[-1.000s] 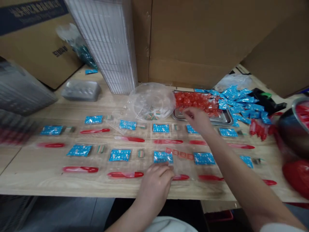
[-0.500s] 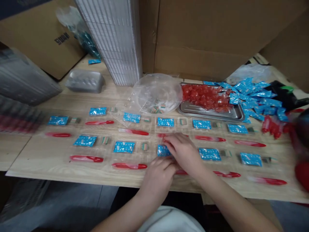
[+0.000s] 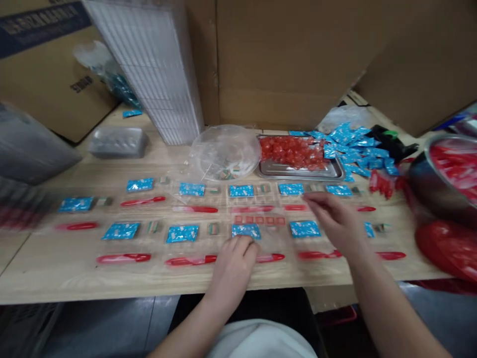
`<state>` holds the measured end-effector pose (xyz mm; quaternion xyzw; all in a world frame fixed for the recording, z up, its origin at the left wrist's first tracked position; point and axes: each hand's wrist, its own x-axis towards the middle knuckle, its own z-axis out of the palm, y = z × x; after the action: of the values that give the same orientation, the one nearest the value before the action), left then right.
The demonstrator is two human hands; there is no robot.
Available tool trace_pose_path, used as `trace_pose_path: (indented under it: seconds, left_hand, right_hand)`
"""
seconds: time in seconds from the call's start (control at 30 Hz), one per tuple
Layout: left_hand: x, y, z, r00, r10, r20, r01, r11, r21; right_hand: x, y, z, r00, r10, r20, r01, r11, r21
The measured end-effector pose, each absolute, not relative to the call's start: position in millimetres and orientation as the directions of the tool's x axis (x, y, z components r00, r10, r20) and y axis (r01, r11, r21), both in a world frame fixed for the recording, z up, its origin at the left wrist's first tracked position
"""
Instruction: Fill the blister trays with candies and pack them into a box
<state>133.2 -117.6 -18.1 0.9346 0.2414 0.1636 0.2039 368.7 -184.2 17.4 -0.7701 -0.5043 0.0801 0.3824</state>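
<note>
My left hand (image 3: 234, 263) rests palm down at the table's near edge, fingers curled onto a clear plastic tray just below a blue packet (image 3: 245, 230). A row of small red candies (image 3: 259, 220) lies in that tray above the packet. My right hand (image 3: 331, 219) hovers to the right, over the trays near another blue packet (image 3: 304, 228), fingers loosely bent and blurred; nothing shows in them. Further back, a metal tray (image 3: 301, 171) holds a heap of red wrapped candies (image 3: 290, 150).
Two rows of clear trays with blue packets and red spoons (image 3: 123, 258) cover the wooden table (image 3: 67, 278). A clear lid (image 3: 225, 151), loose blue packets (image 3: 354, 149), a metal bowl (image 3: 439, 184), stacked trays (image 3: 149, 64) and cardboard boxes (image 3: 283, 59) stand behind.
My right hand went from the candy tray to the tray by my left hand, left red candies in a row there, and has moved off to the right. My left hand stayed.
</note>
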Motion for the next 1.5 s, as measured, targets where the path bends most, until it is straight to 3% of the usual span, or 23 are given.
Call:
trace_pose_path:
  seconds: [0.07, 0.13, 0.3, 0.47, 0.57, 0.73, 0.87, 1.0, 1.1, 1.23, 1.27, 1.4, 1.5]
  left_hand:
    - [132, -116, -10, 0.817, 0.503, 0.281, 0.342, -0.816, 0.467]
    - [131, -115, 5, 0.793, 0.496, 0.352, 0.296, -0.82, 0.489]
    - [153, -104, 58, 0.82, 0.466, 0.333, 0.174, -0.756, 0.631]
    - [247, -82, 76, 0.894, 0.421, 0.156, 0.136, -0.585, 0.8]
    - [322, -75, 63, 0.917, 0.388, 0.091, 0.153, -0.553, 0.819]
    - [389, -88, 41, 0.882, 0.417, 0.217, 0.129, -0.659, 0.741]
    - [378, -113, 17, 0.915, 0.298, 0.271, 0.053, -0.756, 0.652]
    - [371, -133, -12, 0.977, 0.102, 0.189, 0.003, -0.886, 0.463]
    - [374, -138, -15, 0.985, 0.087, 0.152, 0.023, -0.924, 0.382]
    - [338, -131, 15, 0.967, 0.115, 0.228, 0.012, -0.913, 0.407]
    - [320, -129, 23, 0.957, 0.131, 0.258, 0.005, -0.899, 0.437]
    - [240, -130, 27, 0.915, 0.251, 0.317, 0.028, -0.821, 0.57]
    - [192, -132, 5, 0.858, 0.37, 0.357, 0.079, -0.78, 0.62]
  right_hand:
    - [386, -216, 18, 0.492, 0.824, 0.281, 0.745, -0.231, -0.626]
    - [386, -238, 20, 0.391, 0.892, 0.226, 0.765, -0.178, -0.619]
    - [375, -253, 36, 0.266, 0.958, 0.112, 0.531, -0.049, -0.846]
    - [415, -280, 36, 0.418, 0.908, 0.01, 0.139, -0.053, -0.989]
    - [454, -288, 30, 0.593, 0.803, -0.065, 0.05, -0.117, -0.992]
    - [523, -277, 22, 0.83, 0.554, -0.065, 0.207, -0.414, -0.887]
    - [557, -272, 6, 0.853, 0.521, -0.012, 0.362, -0.609, -0.706]
    - [567, -278, -13, 0.873, 0.475, 0.109, 0.455, -0.715, -0.531]
    - [560, -287, -17, 0.85, 0.501, 0.163, 0.518, -0.738, -0.433]
    - [535, -284, -11, 0.704, 0.599, 0.381, 0.706, -0.651, -0.28]
    - [526, -275, -9, 0.668, 0.62, 0.411, 0.741, -0.606, -0.29]
    - [461, -198, 3, 0.463, 0.851, 0.246, 0.754, -0.232, -0.615]
    - [391, -115, 21, 0.272, 0.947, 0.171, 0.766, -0.106, -0.634]
